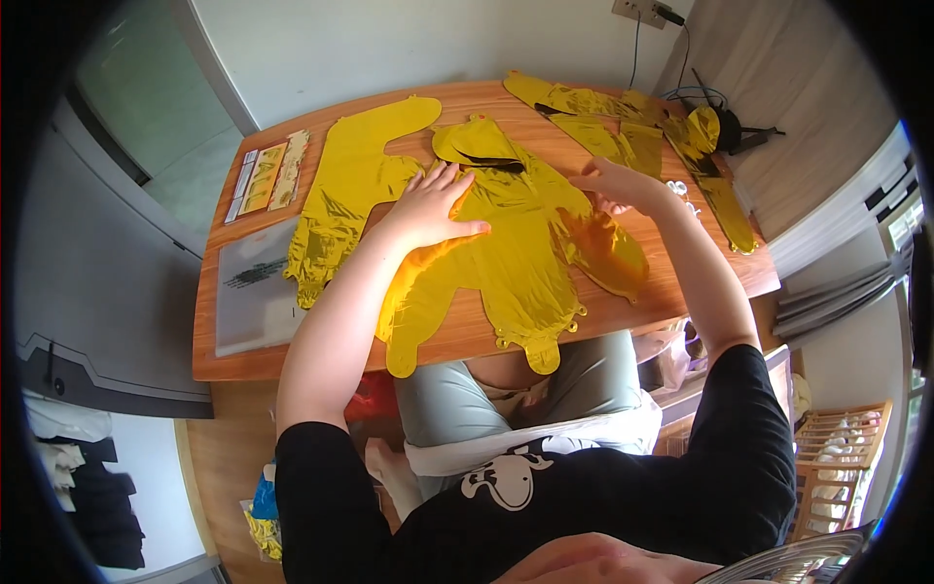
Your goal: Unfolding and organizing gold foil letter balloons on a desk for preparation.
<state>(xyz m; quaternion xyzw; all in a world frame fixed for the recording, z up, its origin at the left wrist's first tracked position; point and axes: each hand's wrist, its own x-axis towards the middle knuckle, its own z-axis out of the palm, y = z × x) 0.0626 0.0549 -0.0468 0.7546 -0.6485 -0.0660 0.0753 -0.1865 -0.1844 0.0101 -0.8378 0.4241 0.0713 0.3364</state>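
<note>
A flat gold foil balloon lies spread across the middle of the wooden table, wrinkled, its lower tabs at the near edge. My left hand rests on its upper left part, palm down and fingers spread. Over the balloon's upper right side, my right hand has its fingers curled together; whether foil is between them is hidden. To the left, another flat gold foil balloon lies with its crumpled end toward me. More gold foil stretches along the back right of the table.
A printed card package and a translucent plastic sheet lie on the table's left side. Small white items sit near my right wrist. At the back right stands a black stand-like object with cables. A wall socket is above.
</note>
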